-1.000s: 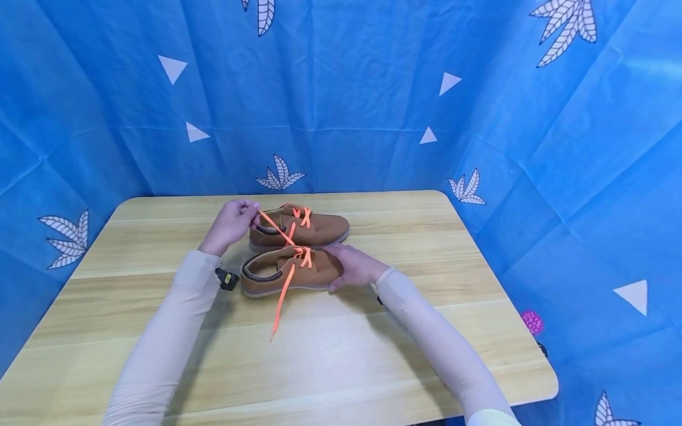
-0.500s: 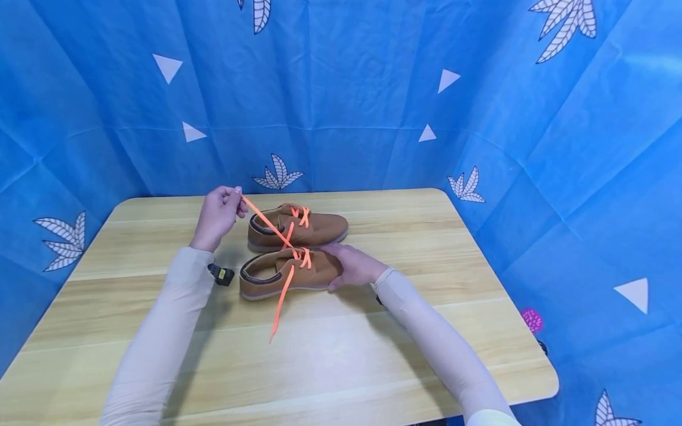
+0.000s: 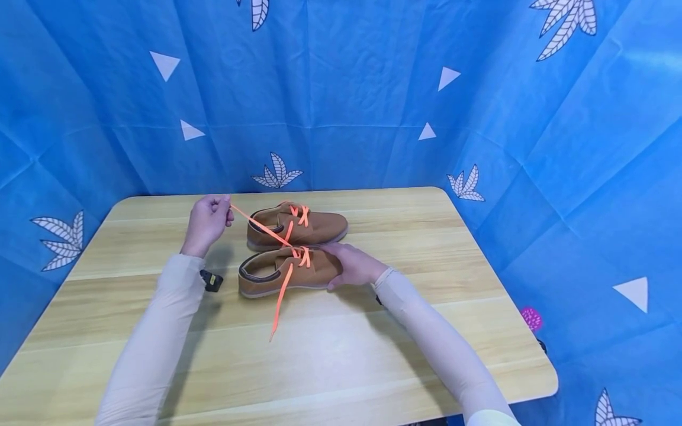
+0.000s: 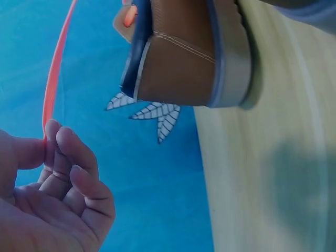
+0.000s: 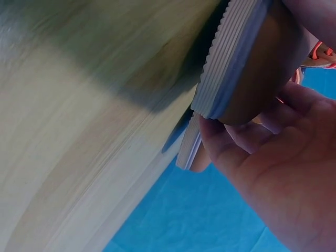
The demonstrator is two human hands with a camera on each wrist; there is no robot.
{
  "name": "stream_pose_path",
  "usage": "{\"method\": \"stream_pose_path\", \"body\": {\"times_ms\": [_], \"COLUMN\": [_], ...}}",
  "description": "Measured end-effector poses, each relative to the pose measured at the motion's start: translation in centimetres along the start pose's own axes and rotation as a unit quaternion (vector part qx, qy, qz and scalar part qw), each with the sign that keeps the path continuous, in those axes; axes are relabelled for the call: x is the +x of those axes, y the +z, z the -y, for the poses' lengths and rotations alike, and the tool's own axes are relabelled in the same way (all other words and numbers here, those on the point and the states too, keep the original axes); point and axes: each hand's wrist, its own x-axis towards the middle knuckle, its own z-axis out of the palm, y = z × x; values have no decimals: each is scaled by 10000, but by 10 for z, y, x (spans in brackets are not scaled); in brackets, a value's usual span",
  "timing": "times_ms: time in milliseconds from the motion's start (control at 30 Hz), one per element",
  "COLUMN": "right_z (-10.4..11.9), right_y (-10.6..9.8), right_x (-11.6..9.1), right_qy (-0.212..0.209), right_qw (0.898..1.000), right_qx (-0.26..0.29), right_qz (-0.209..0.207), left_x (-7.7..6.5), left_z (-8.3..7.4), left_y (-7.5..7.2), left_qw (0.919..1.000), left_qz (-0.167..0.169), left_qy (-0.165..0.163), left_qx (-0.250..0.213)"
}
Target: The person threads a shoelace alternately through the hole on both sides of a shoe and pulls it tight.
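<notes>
Two brown lace-up shoes with orange laces stand side by side, toes to the right in the head view. My left hand (image 3: 206, 222) pinches one end of the near shoe's orange shoelace (image 3: 261, 226) between thumb and index finger. That lace runs taut from the near shoe's eyelets, passing across the heel side of the far shoe (image 3: 325, 228). My right hand (image 3: 356, 264) grips the toe of the near shoe (image 3: 266, 285), with the toe cap mostly covered. The near shoe's other lace end (image 3: 277, 310) hangs down its side onto the table.
The shoes stand on a light wood-grain table (image 3: 341, 367) with rounded corners. Blue cloth (image 3: 362, 89) printed with white leaves and triangles hangs behind the table and along both sides. Each wrist carries a small black device, the left one (image 3: 212, 280) plainly seen.
My left hand has moved left, away from the shoes, rising and then dipping slightly. More lace now stretches between it and the near shoe. My right hand has stayed on the toe.
</notes>
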Motion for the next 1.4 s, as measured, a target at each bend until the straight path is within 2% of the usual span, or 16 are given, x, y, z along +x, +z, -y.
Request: {"method": "stream_pose_path", "body": {"times_ms": [233, 400, 533, 633, 733, 833, 1000, 1133, 1233, 1300, 1400], "right_z": [-1, -1, 0, 0, -1, -6, -19, -26, -30, -32, -34], "right_y": [1, 1, 2, 2, 1, -1, -6, -11, -12, -12, -12], "right_x": [0, -1, -1, -2, -2, -4, -13, -21, -26, -28, -29], "right_qy": [18, 82, 84, 112, 135, 193, 489, 509, 525, 536, 563], "right_qw": [10000, 9999, 9999, 9997, 9995, 9989, 9976, 9966, 9950, 9931, 9900], "right_qx": [63, 102, 138, 179, 278, 418, 492, 652, 845, 1040, 1286], "right_qz": [-1, -24, -59, -76, -47, -12, -36, -59, -75, -95, -107], "left_x": [-1, -6, -15, -22, -28, -32, -44, -58, -70, -76, -81], "left_z": [22, 41, 65, 81, 89, 88, 74, 67, 64, 62, 61], "left_y": [-7, -11, -11, -7, -3, 0, -1, -8, -9, -5, 4], "left_qw": [9995, 9971, 9902, 9773, 9659, 9578, 9456, 9335, 9225, 9202, 9274], "left_qz": [135, 518, 1269, 2016, 2470, 2649, 2796, 3060, 3322, 3315, 2978], "left_qy": [-273, -436, -526, -597, -489, -277, 132, 640, 851, 899, 960], "left_qx": [92, 339, 253, 255, 609, 1082, 1660, 1754, 1773, 1880, 2051]}}
